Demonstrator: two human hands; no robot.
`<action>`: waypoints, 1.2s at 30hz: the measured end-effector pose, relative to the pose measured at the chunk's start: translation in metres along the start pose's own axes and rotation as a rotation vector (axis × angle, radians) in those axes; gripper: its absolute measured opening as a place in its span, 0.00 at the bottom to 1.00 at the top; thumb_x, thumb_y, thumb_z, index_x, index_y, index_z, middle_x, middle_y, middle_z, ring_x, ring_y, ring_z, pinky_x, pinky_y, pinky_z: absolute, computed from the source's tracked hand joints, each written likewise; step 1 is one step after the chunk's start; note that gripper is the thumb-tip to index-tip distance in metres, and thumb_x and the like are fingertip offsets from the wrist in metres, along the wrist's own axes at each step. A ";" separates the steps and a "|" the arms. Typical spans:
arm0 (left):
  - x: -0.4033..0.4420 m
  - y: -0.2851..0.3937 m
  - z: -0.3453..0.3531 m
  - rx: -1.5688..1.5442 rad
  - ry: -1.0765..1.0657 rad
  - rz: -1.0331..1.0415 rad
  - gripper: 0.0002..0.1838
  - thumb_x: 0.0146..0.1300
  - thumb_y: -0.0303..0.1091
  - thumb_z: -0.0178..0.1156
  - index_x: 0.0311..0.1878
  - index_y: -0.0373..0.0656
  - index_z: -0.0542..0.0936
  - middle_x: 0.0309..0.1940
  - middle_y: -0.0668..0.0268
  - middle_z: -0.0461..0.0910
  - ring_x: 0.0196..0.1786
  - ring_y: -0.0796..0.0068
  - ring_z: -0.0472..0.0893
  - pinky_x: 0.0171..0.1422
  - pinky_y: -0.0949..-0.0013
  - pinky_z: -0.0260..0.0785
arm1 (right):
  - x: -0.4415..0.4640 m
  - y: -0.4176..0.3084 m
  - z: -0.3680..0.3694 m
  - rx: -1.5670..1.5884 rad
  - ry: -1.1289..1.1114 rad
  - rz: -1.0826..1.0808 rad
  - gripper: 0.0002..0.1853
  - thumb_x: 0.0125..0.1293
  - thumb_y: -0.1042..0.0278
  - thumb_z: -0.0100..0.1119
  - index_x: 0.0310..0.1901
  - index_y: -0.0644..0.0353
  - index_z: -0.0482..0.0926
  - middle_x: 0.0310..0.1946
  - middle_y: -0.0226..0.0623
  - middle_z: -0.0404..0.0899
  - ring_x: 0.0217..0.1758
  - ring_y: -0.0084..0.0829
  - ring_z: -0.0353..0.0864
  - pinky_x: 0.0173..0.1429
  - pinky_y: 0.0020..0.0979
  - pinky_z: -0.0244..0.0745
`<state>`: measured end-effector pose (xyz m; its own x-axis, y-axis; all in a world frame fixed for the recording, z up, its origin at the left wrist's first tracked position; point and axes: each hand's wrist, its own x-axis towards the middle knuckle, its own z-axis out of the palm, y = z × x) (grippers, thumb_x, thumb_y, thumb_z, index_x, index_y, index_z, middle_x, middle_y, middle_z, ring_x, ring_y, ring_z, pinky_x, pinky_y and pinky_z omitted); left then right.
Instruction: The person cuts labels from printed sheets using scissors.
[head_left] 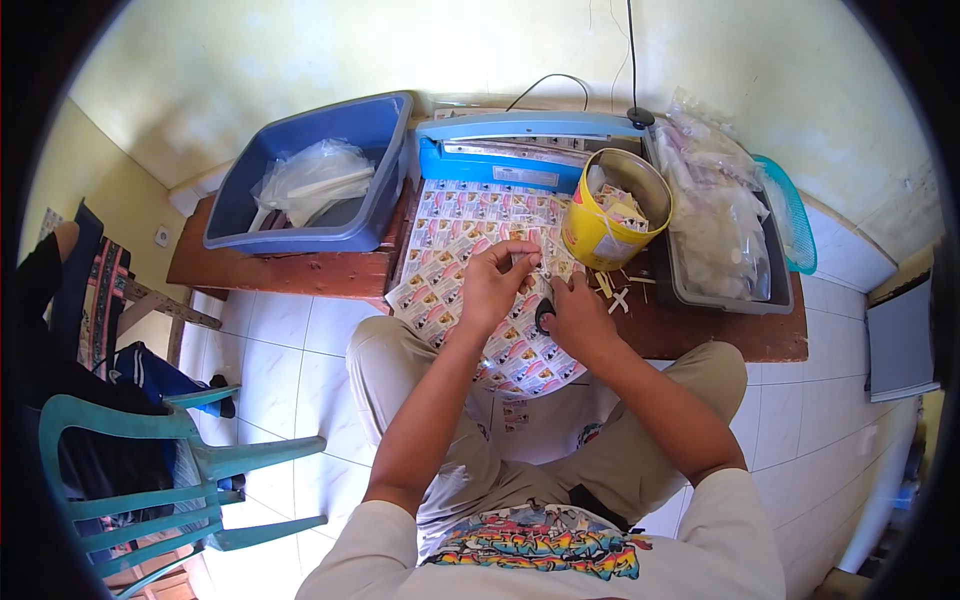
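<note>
Sheets printed with small repeated labels [450,220] lie on the low brown table and hang over its front edge. Above them my left hand [497,285] is closed, thumb and finger pinched on something small that I cannot make out. Close on its right, my right hand [582,318] is curled round scissors, whose black handle [545,316] shows at its left side. Just behind the hands stands a yellow tub [598,232] with paper pieces inside. Pale strips [618,299] lie beside my right hand.
A blue sealer [500,172] stands at the back. Left is a blue bin [300,238] holding clear plastic; right, a grey tray [735,303] with filled plastic bags and a turquoise basket [795,215]. A green chair [140,430] stands at lower left. A person's dark sleeve shows at far left.
</note>
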<state>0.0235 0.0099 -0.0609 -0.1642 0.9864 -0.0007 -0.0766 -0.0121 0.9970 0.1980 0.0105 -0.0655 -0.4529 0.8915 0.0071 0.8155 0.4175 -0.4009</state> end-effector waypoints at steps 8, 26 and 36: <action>0.000 -0.001 -0.002 -0.055 0.024 0.004 0.08 0.70 0.27 0.69 0.50 0.36 0.86 0.31 0.70 0.85 0.28 0.86 0.79 0.32 0.77 0.71 | 0.011 -0.001 -0.002 -0.073 -0.084 -0.042 0.32 0.61 0.71 0.63 0.69 0.66 0.70 0.55 0.60 0.77 0.46 0.60 0.87 0.52 0.54 0.84; 0.019 -0.008 -0.010 -0.089 0.148 0.030 0.09 0.69 0.24 0.69 0.51 0.35 0.85 0.41 0.65 0.86 0.40 0.80 0.86 0.41 0.75 0.81 | 0.007 0.005 -0.045 0.757 -0.104 0.075 0.48 0.55 0.63 0.82 0.76 0.62 0.69 0.52 0.44 0.77 0.41 0.28 0.84 0.45 0.29 0.82; 0.016 0.004 -0.010 -0.206 0.155 0.027 0.11 0.68 0.22 0.69 0.53 0.34 0.84 0.41 0.64 0.86 0.40 0.80 0.85 0.44 0.73 0.84 | -0.008 0.000 -0.038 1.165 -0.244 0.027 0.50 0.60 0.71 0.80 0.82 0.53 0.61 0.61 0.34 0.73 0.51 0.23 0.81 0.51 0.27 0.82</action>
<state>0.0108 0.0235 -0.0579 -0.3162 0.9487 -0.0024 -0.2663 -0.0863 0.9600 0.2150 0.0104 -0.0305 -0.5999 0.7881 -0.1381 0.0641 -0.1247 -0.9901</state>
